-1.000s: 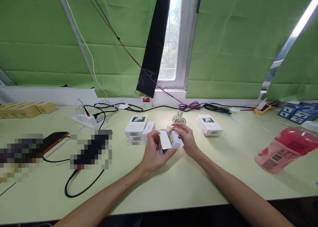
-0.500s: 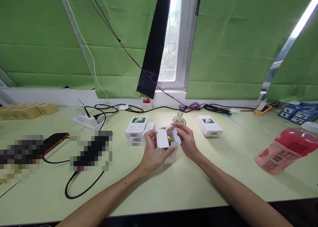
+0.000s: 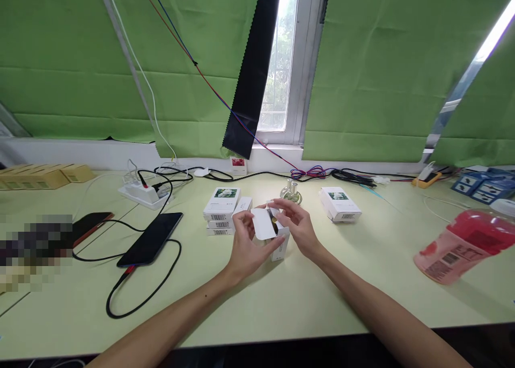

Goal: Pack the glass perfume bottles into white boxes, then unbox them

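Note:
My left hand grips a small white carton standing on the pale green table. Its top flap is raised, and a gold-capped bottle shows inside. The fingers of my right hand pinch the carton's top edge from the right. Just left of my hands lies a stack of like white cartons with flower pictures and barcodes. One more such carton lies to the right. A small glass bottle stands behind my hands.
A black phone on a cable lies at the left, near a white power strip. A pink bottle lies on its side at the right. Cables run along the window sill. Tan boxes sit far left, blue boxes far right.
The carton has been stood more upright and its top flap has swung over the opening. My right fingers have shifted along the top edge.

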Demonstrator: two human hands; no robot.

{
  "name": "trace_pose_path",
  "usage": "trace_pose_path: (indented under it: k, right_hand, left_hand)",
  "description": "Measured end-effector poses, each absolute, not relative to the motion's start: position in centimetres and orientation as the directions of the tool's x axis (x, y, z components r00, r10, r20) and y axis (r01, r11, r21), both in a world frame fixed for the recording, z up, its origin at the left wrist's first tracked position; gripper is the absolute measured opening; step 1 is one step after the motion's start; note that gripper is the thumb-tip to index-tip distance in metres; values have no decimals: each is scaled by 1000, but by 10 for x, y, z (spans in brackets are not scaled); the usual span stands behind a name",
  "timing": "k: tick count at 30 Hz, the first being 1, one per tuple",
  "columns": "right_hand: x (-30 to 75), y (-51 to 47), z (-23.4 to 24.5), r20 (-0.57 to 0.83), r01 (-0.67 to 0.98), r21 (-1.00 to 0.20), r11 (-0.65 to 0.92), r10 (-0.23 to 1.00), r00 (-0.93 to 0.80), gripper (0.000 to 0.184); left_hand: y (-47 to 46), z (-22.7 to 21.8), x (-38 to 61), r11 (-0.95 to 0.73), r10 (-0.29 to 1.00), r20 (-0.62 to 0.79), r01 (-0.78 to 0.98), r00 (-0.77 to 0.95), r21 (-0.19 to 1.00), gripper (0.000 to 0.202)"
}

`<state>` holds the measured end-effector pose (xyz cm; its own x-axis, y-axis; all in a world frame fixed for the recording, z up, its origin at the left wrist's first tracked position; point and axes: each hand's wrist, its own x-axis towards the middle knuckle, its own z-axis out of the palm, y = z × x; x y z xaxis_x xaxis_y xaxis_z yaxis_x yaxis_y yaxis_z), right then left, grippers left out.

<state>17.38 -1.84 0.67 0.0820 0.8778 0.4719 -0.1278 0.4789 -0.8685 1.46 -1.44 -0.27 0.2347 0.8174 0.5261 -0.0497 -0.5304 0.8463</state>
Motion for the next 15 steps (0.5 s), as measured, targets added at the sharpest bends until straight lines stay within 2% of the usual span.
trace_pose_path:
  k: [6, 15]
  right_hand:
    - [174, -18, 8, 447, -110, -884, 455, 890, 91, 33]
    - [175, -18, 10, 415, -129, -895, 427, 903, 109, 48]
  left_hand:
    - [-15, -1, 15, -537, 808, 531, -51, 256, 842, 65]
    - [-14, -5, 15, -526, 798, 525, -83, 297, 846, 57]
